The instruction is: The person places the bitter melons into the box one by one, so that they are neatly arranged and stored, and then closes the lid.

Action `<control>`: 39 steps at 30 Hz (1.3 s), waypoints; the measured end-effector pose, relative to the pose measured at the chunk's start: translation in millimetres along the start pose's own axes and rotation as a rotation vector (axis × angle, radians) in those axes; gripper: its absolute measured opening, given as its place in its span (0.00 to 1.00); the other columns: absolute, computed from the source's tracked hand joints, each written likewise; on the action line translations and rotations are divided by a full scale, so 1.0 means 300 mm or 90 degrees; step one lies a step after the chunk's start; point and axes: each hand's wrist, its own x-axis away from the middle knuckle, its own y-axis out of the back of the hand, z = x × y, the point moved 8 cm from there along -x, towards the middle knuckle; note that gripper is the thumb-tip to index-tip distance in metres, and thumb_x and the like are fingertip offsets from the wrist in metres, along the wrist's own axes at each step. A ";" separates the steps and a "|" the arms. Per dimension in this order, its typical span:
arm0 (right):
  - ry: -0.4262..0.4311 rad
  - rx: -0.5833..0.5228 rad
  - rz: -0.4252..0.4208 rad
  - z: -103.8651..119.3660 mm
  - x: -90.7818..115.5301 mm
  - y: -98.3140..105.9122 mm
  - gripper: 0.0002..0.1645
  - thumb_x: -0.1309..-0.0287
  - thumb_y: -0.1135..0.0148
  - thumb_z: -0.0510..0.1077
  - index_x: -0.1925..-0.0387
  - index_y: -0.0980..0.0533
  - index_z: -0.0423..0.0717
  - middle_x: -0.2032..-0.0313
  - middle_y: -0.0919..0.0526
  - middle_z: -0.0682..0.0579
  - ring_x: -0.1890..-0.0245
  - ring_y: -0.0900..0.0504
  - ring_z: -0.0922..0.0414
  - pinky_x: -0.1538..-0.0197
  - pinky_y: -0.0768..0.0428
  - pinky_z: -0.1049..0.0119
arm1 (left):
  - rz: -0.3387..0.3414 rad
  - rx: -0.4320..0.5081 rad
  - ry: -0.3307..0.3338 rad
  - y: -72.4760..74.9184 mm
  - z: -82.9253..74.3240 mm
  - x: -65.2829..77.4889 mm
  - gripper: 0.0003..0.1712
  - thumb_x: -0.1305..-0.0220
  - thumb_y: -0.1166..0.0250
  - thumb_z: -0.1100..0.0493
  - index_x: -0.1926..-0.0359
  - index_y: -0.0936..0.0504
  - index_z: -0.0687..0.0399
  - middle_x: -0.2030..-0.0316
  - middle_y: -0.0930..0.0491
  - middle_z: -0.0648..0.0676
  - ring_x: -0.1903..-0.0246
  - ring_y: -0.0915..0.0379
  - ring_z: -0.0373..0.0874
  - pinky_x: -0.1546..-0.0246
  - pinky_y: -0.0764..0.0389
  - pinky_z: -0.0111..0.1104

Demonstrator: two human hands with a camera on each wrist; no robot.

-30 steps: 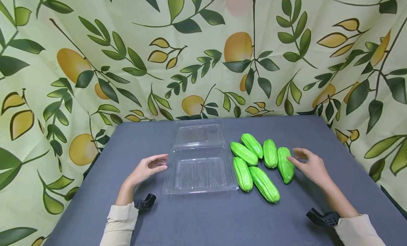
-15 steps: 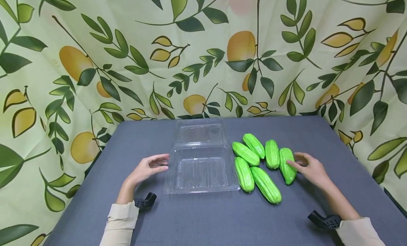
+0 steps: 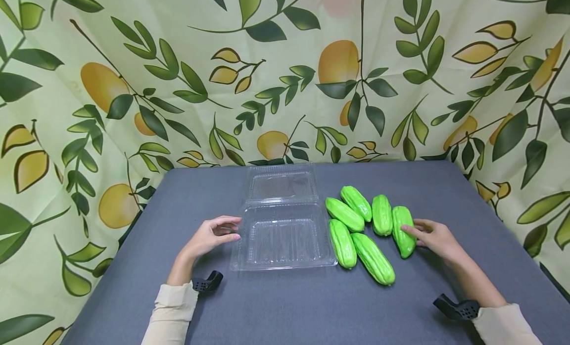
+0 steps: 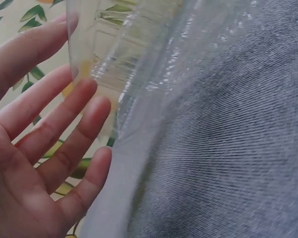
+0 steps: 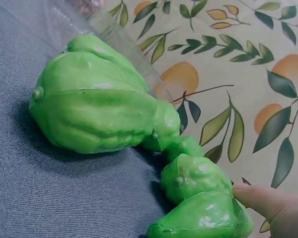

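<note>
A clear plastic clamshell container [image 3: 285, 261] lies unfolded on the grey table, its lid [image 3: 282, 184] laid back behind the base. My left hand [image 3: 213, 238] is beside its left edge, fingers loosely bent; in the left wrist view the fingertips [image 4: 100, 106] come right at the clear rim. To the right of the container lie several glossy green bitter melons with lengthwise ridges. The rightmost bitter melon [image 3: 403, 231] sits between the thumb and fingers of my right hand [image 3: 434, 238]. In the right wrist view the thumb [image 5: 258, 198] presses against it; the other fingers are hidden.
Two bitter melons lie nearest the container, a front one [image 3: 373, 258] and one at its right edge [image 3: 343, 243]. Others sit behind them. Patterned cloth [image 3: 285, 87] with leaves and fruit hangs behind and along both sides of the table [image 3: 267, 305]. Each wrist carries a black mount.
My right hand has moved in from the right, its thumb and fingers now around the rightmost bitter melon. The left hand has shifted slightly towards the container's edge.
</note>
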 end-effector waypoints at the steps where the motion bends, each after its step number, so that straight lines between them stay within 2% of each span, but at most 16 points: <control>1: -0.003 -0.006 0.004 -0.002 -0.001 -0.002 0.48 0.33 0.49 0.60 0.34 0.44 0.21 0.37 0.36 0.21 0.61 0.17 0.63 0.60 0.17 0.70 | -0.003 0.003 -0.001 -0.001 0.000 -0.001 0.26 0.44 0.31 0.65 0.43 0.24 0.69 0.46 0.23 0.71 0.55 0.22 0.32 0.52 0.20 0.24; 5: -0.011 -0.024 0.013 -0.009 -0.011 -0.006 0.48 0.33 0.48 0.60 0.34 0.44 0.20 0.37 0.37 0.21 0.64 0.22 0.73 0.61 0.17 0.73 | -0.012 0.008 0.000 -0.008 0.005 -0.005 0.27 0.43 0.32 0.65 0.43 0.24 0.69 0.46 0.24 0.71 0.58 0.23 0.28 0.55 0.21 0.22; 10: -0.024 -0.034 0.026 -0.019 -0.024 -0.006 0.49 0.33 0.48 0.61 0.34 0.44 0.21 0.36 0.39 0.22 0.58 0.20 0.66 0.58 0.16 0.69 | -0.019 0.004 -0.013 -0.018 0.007 -0.016 0.27 0.40 0.34 0.64 0.41 0.26 0.70 0.46 0.25 0.72 0.58 0.22 0.28 0.56 0.21 0.22; 15: -0.039 -0.060 0.041 -0.022 -0.028 -0.007 0.50 0.33 0.48 0.60 0.33 0.47 0.20 0.34 0.42 0.21 0.61 0.23 0.72 0.57 0.16 0.71 | -0.022 -0.009 -0.025 -0.023 0.004 -0.024 0.26 0.37 0.36 0.62 0.40 0.28 0.70 0.44 0.26 0.71 0.57 0.23 0.29 0.56 0.21 0.22; 22: -0.043 -0.080 0.057 -0.024 -0.025 -0.005 0.51 0.33 0.49 0.59 0.32 0.50 0.19 0.33 0.46 0.20 0.62 0.25 0.77 0.56 0.16 0.72 | -0.002 0.033 -0.019 -0.032 0.005 -0.025 0.30 0.37 0.36 0.63 0.37 0.31 0.71 0.43 0.29 0.72 0.57 0.23 0.30 0.58 0.22 0.20; 27: -0.047 -0.089 0.066 -0.020 -0.024 0.005 0.51 0.32 0.49 0.59 0.32 0.52 0.20 0.32 0.48 0.20 0.64 0.27 0.81 0.55 0.17 0.74 | 0.001 0.037 -0.016 -0.031 0.005 -0.023 0.30 0.38 0.35 0.62 0.37 0.31 0.71 0.44 0.29 0.72 0.57 0.22 0.31 0.58 0.21 0.20; 35: -0.046 -0.065 0.067 0.000 -0.026 0.043 0.51 0.31 0.52 0.61 0.30 0.54 0.21 0.32 0.49 0.20 0.62 0.23 0.76 0.54 0.17 0.71 | 0.002 0.033 -0.012 -0.032 0.003 -0.022 0.28 0.38 0.34 0.61 0.41 0.28 0.74 0.47 0.25 0.75 0.58 0.22 0.31 0.56 0.21 0.21; 39: -0.036 -0.074 0.074 0.012 -0.026 0.043 0.51 0.31 0.53 0.60 0.30 0.55 0.22 0.32 0.50 0.20 0.62 0.26 0.79 0.53 0.17 0.71 | 0.009 0.051 -0.004 -0.035 0.008 -0.020 0.28 0.38 0.34 0.63 0.42 0.29 0.76 0.48 0.25 0.76 0.58 0.23 0.30 0.55 0.21 0.20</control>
